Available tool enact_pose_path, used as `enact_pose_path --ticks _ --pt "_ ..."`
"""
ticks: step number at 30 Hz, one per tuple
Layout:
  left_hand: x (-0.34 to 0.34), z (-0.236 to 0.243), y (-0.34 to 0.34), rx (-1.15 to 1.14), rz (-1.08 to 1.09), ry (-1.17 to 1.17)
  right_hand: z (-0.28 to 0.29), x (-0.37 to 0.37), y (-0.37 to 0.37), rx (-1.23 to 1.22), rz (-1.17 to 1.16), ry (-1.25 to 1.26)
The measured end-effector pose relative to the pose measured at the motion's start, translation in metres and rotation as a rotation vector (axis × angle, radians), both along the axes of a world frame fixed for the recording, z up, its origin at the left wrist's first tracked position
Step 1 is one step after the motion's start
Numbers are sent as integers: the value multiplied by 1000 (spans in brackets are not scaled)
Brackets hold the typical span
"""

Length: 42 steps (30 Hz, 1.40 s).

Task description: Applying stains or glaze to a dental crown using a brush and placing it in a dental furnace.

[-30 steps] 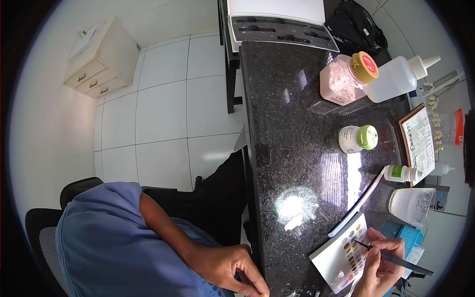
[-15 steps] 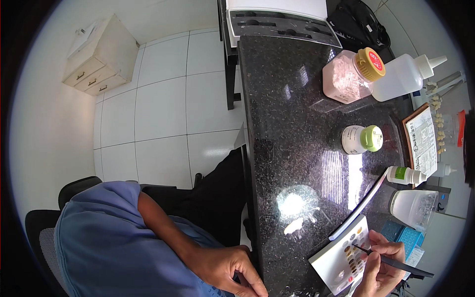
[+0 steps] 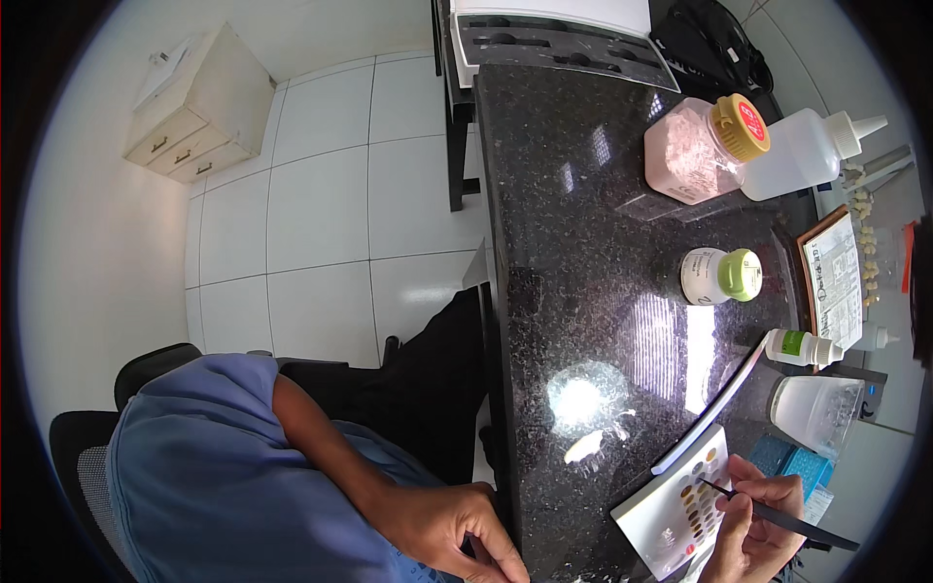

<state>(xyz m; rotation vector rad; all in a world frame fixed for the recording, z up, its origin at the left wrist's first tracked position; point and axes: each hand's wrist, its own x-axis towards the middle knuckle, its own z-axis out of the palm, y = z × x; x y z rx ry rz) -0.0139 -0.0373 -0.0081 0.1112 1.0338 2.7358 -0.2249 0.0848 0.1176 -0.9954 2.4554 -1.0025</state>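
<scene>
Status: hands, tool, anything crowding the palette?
Right hand pinching slender dark tool, tip at colour-spotted white palette. Left hand by black table edge, fingertips at frame limit, grip unclear. Pale curved strip close beside palette.

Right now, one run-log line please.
right hand: holds slim black tool, tip at colour-spotted white palette | left hand: beside speckled black countertop, grip unclear | on countertop: yellow-capped jar of pink powder

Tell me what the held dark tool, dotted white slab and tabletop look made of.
Dark tool: perhaps plastic or coated metal, from its slim, satin body. White slab: possibly plastic, ceramic or coated card; its face looks smooth. Tabletop: probably polished stone, given speckles and bright reflections.
</scene>
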Motion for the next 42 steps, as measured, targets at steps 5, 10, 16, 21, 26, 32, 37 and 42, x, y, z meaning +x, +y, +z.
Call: enact_pose_path --ticks 5,10,16,21,26,32,37,42 --pt "0 0 0 -4 9 13 1 1 -3 25 29 26" --pt "-1 -1 -2 -15 -10 16 3 1 -4 20 3 10" --pt "-1 -1 -2 -11 2 36 2 0 -6 12 40 34" --pt "0 -2 -2 -9 -7 18 2 1 -6 28 18 58" --pt "-1 -2 -2 -5 -2 30 -2 2 -4 -3 28 63" --pt "0 -1 -2 13 5 15 -4 2 -3 -46 2 20" --pt "1 -1 -1 8 -3 6 -5 2 0 -45 13 22" --pt "0 3 -2 12 6 0 -5 4 2 -22 3 40"
